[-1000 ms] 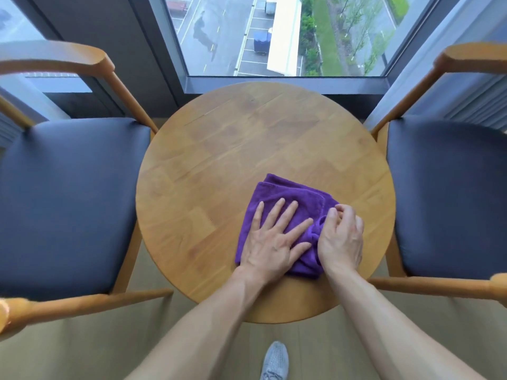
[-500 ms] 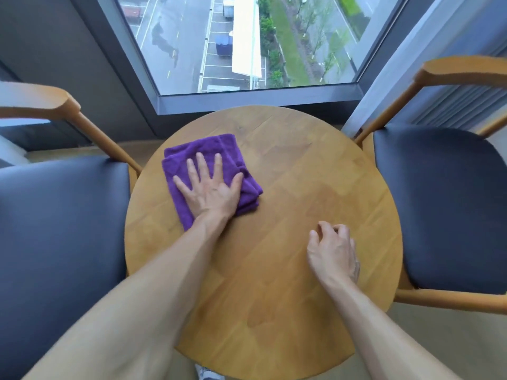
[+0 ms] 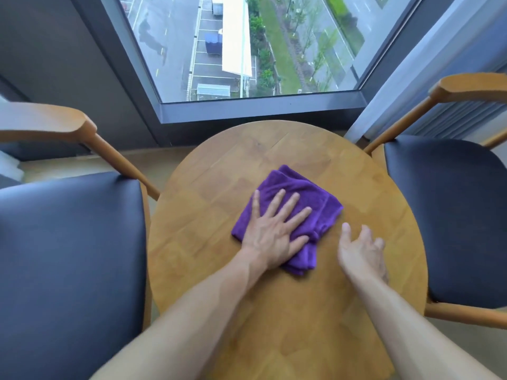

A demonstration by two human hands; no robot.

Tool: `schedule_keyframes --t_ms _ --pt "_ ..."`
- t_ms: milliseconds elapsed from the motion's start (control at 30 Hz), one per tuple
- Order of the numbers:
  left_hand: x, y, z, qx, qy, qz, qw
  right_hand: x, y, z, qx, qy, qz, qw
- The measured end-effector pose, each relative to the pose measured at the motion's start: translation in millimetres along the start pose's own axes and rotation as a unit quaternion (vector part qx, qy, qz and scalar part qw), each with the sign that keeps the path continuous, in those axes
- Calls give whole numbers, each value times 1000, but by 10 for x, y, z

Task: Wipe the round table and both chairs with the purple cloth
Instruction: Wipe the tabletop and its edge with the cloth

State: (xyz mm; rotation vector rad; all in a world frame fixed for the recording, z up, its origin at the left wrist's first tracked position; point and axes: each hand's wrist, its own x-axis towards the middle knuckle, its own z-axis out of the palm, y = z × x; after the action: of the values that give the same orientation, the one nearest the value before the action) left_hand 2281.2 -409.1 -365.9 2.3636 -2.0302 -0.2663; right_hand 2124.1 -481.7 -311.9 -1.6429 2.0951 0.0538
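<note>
Two bare hands are working over the round wooden table [image 3: 274,311]. Left hand [image 3: 270,238] is pressing flat, fingers spread, on the folded purple cloth [image 3: 296,193] near the table's centre. Right hand [image 3: 359,253] is hovering just beside it, fingers loosely open, holding nothing. Dark-cushioned wooden chairs are flanking left [image 3: 68,242] and right [image 3: 450,215]; window [image 3: 247,45] beyond.

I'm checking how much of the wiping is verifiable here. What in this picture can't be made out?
- Round table: head view; near edge cut off by the frame, parts hidden under both forearms and the purple cloth.
- Left chair and right chair: seats and backs cut off by the side edges; legs unseen.
- Cloth's middle: covered by the left hand.
- Right hand: whether it touches the table is unclear.
</note>
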Motion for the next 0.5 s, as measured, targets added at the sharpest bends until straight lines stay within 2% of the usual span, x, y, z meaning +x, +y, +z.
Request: schedule_keyframes --t_ms 100,233,333,500 --pt "-25 -514 -63 5 -5 -96 995 -5 -46 38 -70 -11 -33 997" --pt "14 -879 -122 -18 5 -209 978 79 -116 79 -137 5 -136 981" --pt "113 -832 -145 -37 12 -286 958 194 -199 126 -134 6 -218 967" --pt "672 -516 -182 -77 16 -386 919 464 -269 115 -141 4 -295 945"
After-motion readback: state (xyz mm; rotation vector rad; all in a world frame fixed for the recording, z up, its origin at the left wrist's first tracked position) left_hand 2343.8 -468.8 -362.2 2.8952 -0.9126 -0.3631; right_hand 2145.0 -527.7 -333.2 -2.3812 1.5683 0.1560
